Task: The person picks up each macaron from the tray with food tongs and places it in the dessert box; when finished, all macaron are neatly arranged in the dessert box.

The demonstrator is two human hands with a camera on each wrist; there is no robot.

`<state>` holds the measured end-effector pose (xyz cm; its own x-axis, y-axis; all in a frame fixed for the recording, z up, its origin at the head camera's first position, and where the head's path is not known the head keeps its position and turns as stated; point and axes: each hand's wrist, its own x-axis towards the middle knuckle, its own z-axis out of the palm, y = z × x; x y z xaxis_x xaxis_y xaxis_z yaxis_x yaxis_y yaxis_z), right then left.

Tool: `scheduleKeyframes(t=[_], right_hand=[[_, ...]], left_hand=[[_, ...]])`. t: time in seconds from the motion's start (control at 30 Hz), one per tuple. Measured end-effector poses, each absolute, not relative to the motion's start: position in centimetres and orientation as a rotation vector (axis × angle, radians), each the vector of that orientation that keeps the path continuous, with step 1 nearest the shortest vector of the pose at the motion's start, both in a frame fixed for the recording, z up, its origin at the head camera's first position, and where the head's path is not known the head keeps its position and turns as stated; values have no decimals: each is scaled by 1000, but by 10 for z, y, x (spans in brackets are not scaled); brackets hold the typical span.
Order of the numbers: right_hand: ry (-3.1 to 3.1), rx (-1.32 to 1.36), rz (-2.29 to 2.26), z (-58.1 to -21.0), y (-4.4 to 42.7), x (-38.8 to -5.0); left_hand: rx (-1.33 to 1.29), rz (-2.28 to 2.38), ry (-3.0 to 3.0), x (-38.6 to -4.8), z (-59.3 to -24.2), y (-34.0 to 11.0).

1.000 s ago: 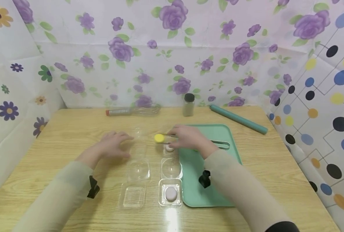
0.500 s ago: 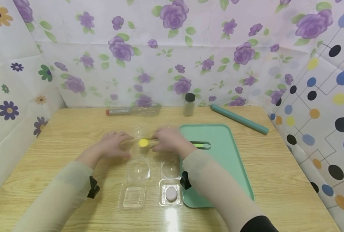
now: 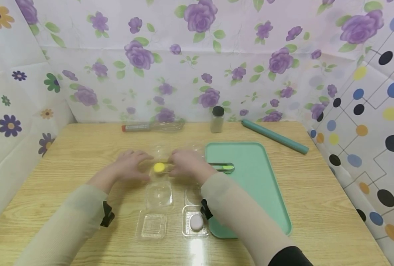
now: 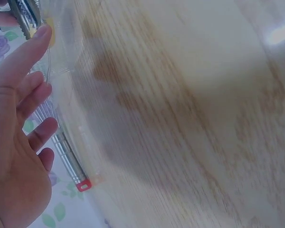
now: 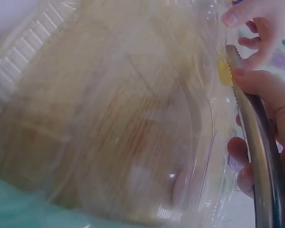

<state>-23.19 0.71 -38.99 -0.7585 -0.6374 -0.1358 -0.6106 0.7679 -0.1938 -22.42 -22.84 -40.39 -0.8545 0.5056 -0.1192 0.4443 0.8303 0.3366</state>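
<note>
My right hand holds metal tongs with serrated tips. Between their tips is a round yellow piece, low over the base of the back-left clear plastic box, whose lid stands open behind. At the left side of that box is my left hand, thumb and fingers spread; contact with the plastic cannot be told. A pale lilac round piece sits in the front-right clear box. The back-right box is mostly hidden by my right hand.
A green tray lies at right, bearing a light green piece partly under the tongs. Another clear box lies open at front left. Behind are a whisk, a black-capped jar and a teal rod.
My right hand has moved left with the tongs, carrying the yellow piece from above the right boxes to the back-left box, and slightly lower. The left hand has stayed put.
</note>
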Motion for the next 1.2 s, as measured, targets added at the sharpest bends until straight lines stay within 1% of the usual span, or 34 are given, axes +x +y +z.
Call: scheduleKeyframes(t=[0.27, 0.5, 0.7, 0.93, 1.2], right_hand=[[2765, -921, -154, -387, 0, -229], [2757, -923, -91, -385, -3, -228], [2752, -930, -132, -387, -1, -229], [2722, -908, -303, -387, 13, -231], [2728, -929, -279, -382, 34, -230]], left_hand=[[725, 458, 2808, -224, -404, -229], [728, 458, 2807, -224, -406, -230], [724, 450, 2809, -225, -407, -230], [730, 437, 2806, -226, -406, -229], [741, 435, 2808, -225, -405, -228]])
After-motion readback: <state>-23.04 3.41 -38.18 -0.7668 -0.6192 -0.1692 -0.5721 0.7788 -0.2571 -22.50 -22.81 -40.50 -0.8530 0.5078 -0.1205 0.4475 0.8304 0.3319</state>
